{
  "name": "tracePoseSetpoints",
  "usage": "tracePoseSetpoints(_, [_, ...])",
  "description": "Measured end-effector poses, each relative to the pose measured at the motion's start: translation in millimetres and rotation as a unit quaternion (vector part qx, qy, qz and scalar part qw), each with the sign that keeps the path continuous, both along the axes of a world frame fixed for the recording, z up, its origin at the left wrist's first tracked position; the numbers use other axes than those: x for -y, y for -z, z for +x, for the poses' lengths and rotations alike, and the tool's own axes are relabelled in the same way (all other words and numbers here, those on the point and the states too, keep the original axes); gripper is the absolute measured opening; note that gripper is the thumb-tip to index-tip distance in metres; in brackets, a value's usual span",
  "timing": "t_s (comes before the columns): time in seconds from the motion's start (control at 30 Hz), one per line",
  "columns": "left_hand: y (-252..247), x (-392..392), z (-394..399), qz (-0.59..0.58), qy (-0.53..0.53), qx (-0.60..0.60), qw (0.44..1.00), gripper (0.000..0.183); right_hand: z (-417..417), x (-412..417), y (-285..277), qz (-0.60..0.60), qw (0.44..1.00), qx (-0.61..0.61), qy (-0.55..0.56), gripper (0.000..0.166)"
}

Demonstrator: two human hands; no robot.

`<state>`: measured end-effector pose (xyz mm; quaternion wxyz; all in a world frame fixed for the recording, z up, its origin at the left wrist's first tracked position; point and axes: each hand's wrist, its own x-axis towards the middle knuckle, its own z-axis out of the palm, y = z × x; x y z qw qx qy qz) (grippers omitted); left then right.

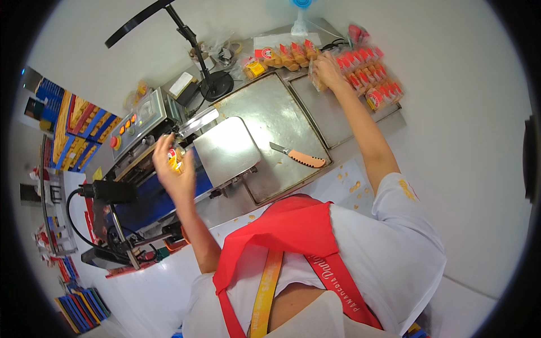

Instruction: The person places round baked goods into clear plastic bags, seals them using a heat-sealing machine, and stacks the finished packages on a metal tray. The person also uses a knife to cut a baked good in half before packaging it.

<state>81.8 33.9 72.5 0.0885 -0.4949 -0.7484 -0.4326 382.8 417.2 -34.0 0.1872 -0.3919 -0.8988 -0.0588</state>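
My left hand (174, 175), slightly blurred, is by the mouth of a conveyor machine. A small clear packet with a red and yellow label (174, 159) shows between its thumb and fingers; whether they grip it or it lies below is unclear. At the far right of the bench, my right hand (329, 69) is closed on a clear packet of baked goods (316, 78). This packet stands beside rows of similar red-labelled packets (365, 78). More packets (291, 57) lie to its left, along the back of the metal trays.
A knife with an orange handle (306, 158) lies on a metal tray (270, 105). A steel plate (228, 152) stands at the end of the blue conveyor belt (146, 196). Nearby are a control panel (141, 118), a black lamp stand (216, 85) and a black sensor head (110, 192) on a bracket.
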Motion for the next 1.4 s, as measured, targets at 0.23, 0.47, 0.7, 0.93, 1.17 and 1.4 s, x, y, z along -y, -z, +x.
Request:
tracePoseSetpoints(0.23, [29,-143,118,-0.004,0.191,-0.026,0.981,0.088,-63,66,-114,-0.173,0.972,-0.153,-0.051,0.027])
tracePoseSetpoints(0.47, [41,-170,74,0.055,0.325,0.332,0.884,0.042,-70,87,-156,-0.405,0.839,-0.247,-0.267,0.033])
tracePoseSetpoints(0.7, [66,-136,24,-0.029,0.510,0.777,0.368,0.051,-107,130,-184,-0.477,0.758,-0.288,-0.339,0.082])
tracePoseSetpoints(0.93, [48,-99,6,0.163,0.395,0.715,0.553,0.046,-151,186,-139,-0.294,0.854,-0.363,-0.229,0.104])
tracePoseSetpoints(1.17, [59,-60,-37,0.121,0.284,0.387,0.869,0.054,-194,218,-41,-0.369,0.753,-0.479,-0.258,0.060])
tracePoseSetpoints(1.4, [67,-44,-19,0.106,0.062,0.197,0.973,0.033,-199,247,-38,-0.238,0.820,-0.490,-0.177,0.024])
